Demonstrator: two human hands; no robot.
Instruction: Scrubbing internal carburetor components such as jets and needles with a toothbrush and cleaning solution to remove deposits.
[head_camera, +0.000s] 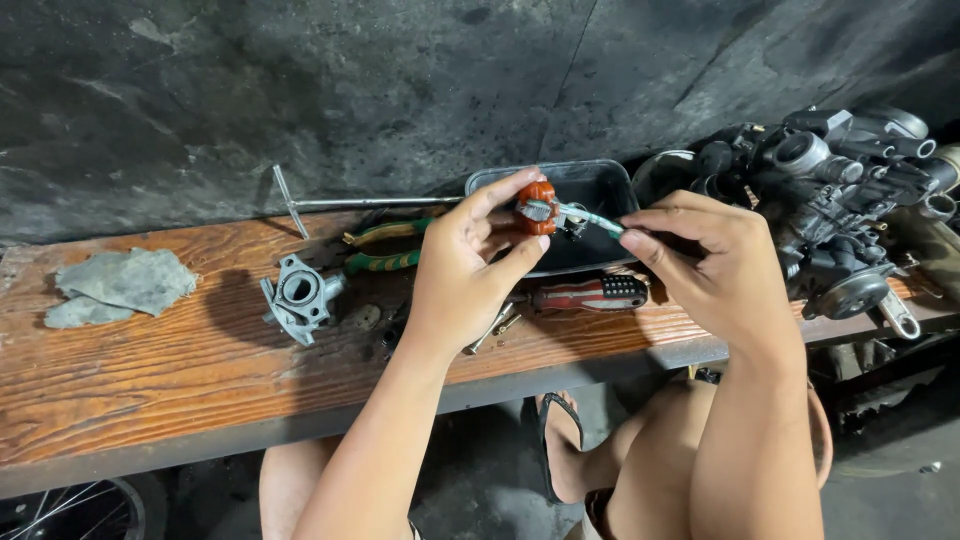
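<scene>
Two hands busy | left hand (468, 268) pinches orange part (537, 207) | right hand (712, 268) grips thin tool (592, 217)

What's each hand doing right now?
Left hand: closed on the small orange part.
Right hand: pinching a thin pale-green tool that meets the part.

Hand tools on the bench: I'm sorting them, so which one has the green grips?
The pliers, lying behind the left hand. The screwdriver beside the tray has a red-and-black handle; the T-wrench is bare metal.
</scene>
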